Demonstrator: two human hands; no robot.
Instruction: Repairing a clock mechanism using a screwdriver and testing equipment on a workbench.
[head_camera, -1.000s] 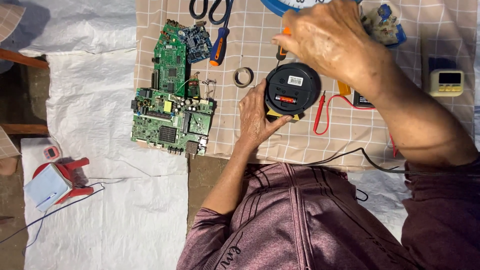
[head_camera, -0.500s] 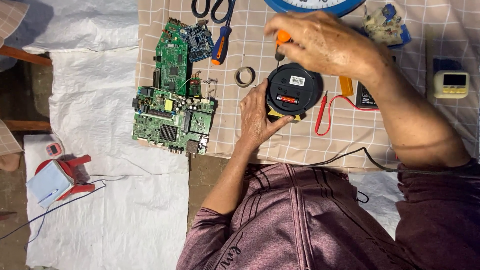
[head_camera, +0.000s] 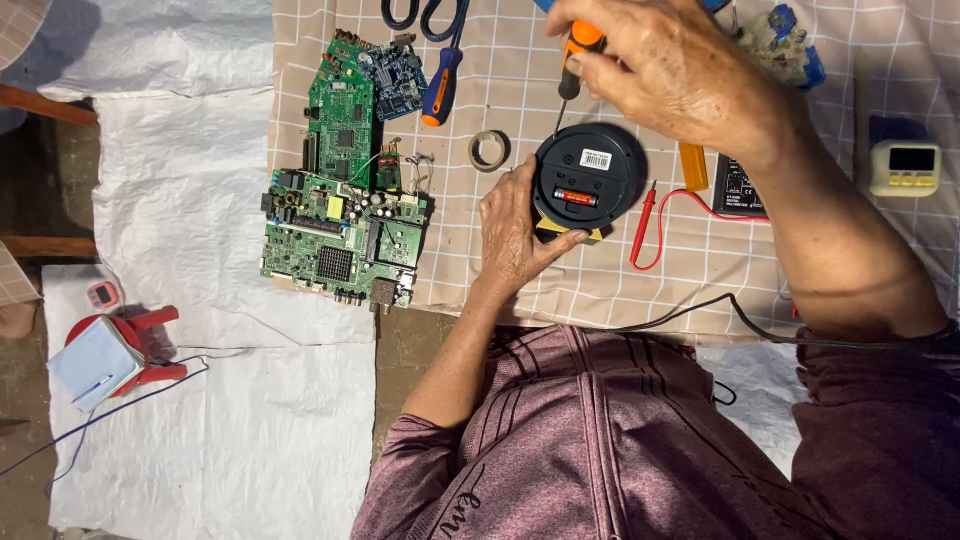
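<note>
- Left hand (head_camera: 515, 235) is closed against the left and lower edge of a round black device (head_camera: 588, 178), fingers wrapped along its rim, thumb under it; the device is steadied face-down.
- Right hand (head_camera: 675, 70) is clamped around the orange handle of a screwdriver (head_camera: 572, 75); its thin shaft is angled down, with the tip at the upper left rim of the device.
- Device is seen on the checked cloth (head_camera: 600, 290) covering the bench, near its front edge, between the two hands; a white label and an open battery bay with a cell are visible on its back.
- Red probe lead (head_camera: 648, 215) is laid just right of the device; a multimeter (head_camera: 738, 188) is partly hidden behind the right forearm.
- Tape roll (head_camera: 489, 151) is lying just left of the device.
- Green circuit boards (head_camera: 345, 215) are spread at the cloth's left edge.
- Farther back, a second screwdriver (head_camera: 441, 90) with a blue and orange handle and black scissors (head_camera: 425, 12) are noted.
- Small white timer (head_camera: 905, 167) is placed at far right.
</note>
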